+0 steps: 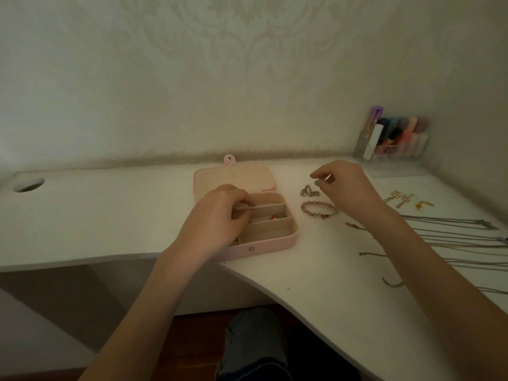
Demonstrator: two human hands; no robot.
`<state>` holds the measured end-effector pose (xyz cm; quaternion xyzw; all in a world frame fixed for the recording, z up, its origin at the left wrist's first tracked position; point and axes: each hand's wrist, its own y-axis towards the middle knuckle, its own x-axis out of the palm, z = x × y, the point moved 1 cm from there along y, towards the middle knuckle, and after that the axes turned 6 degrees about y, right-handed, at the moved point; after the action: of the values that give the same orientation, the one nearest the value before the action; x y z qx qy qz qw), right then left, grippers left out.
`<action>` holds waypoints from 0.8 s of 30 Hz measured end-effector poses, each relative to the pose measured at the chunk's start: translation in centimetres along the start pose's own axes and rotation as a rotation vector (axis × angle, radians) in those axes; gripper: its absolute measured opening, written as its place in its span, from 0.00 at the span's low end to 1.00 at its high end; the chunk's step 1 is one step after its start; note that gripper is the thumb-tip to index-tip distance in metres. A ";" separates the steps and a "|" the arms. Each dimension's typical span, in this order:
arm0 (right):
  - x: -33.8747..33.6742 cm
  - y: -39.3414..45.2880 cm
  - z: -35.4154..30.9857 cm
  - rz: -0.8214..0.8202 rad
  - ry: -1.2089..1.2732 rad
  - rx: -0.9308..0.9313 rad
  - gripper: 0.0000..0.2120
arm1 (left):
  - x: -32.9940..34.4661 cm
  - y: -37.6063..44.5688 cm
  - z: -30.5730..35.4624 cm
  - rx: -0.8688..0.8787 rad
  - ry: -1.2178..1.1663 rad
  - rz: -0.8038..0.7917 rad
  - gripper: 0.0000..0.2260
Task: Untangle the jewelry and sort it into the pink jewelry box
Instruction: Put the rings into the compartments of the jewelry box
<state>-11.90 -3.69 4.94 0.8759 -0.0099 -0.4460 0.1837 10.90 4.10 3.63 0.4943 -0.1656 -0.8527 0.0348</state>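
Centre frame, one open pink box [264, 244]; two bracelets [319, 209] lie right of it. Left hand [217, 215] fingers curl inside the box, contents unclear; right hand [343, 185] hovers, fingers loosely bent, holding nothing visible.

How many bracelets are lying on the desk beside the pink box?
2, both right of the pink box: a beaded bracelet on the desk, and a sparkly bracelet just behind it, under the right hand. Others may be hidden by the hands.
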 end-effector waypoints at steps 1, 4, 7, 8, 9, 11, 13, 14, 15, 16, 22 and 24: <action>0.1 0.3 0.6 -0.019 -0.012 0.029 0.10 | 0.3 -0.1 -0.1 -0.006 -0.023 0.016 0.10; 1.0 0.5 1.1 -0.078 -0.063 0.049 0.09 | 1.0 -0.1 -0.4 0.009 -0.052 0.071 0.12; 0.9 0.8 1.4 -0.046 -0.064 0.072 0.10 | 1.2 -0.1 -0.7 -0.002 -0.079 0.083 0.12; 0.6 0.9 1.7 -0.046 -0.066 0.086 0.10 | 1.3 -0.1 -0.7 -0.004 -0.084 0.082 0.11; 0.4 0.9 1.9 -0.053 -0.069 0.096 0.11 | 1.3 -0.1 -0.8 -0.003 -0.085 0.081 0.11; 0.4 0.8 2.3 -0.055 -0.084 0.099 0.13 | 1.5 0.0 -0.9 0.004 -0.081 0.080 0.12; 1.1 0.7 2.4 -0.044 -0.089 0.104 0.13 | 1.6 0.0 -0.9 0.006 -0.081 0.077 0.12; 1.6 0.7 2.3 -0.038 -0.099 0.113 0.12 | 1.6 0.1 -0.8 0.001 -0.082 0.077 0.12; 2.0 0.8 2.3 -0.034 -0.118 0.125 0.10 | 1.6 0.0 -0.8 -0.003 -0.082 0.079 0.11; 2.2 0.8 2.2 -0.033 -0.140 0.133 0.08 | 1.5 0.0 -0.8 -0.009 -0.082 0.079 0.11; 1.0 0.5 0.3 0.018 0.140 0.065 0.02 | 1.1 0.0 -0.6 -0.031 -0.109 0.077 0.11; 0.3 0.0 -1.6 -0.035 0.351 0.032 0.01 | 0.8 0.3 0.1 -0.047 -0.175 0.094 0.11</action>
<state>-10.48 -3.20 5.55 0.9432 0.0306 -0.2891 0.1607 10.34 3.66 3.10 0.4085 -0.1712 -0.8937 0.0716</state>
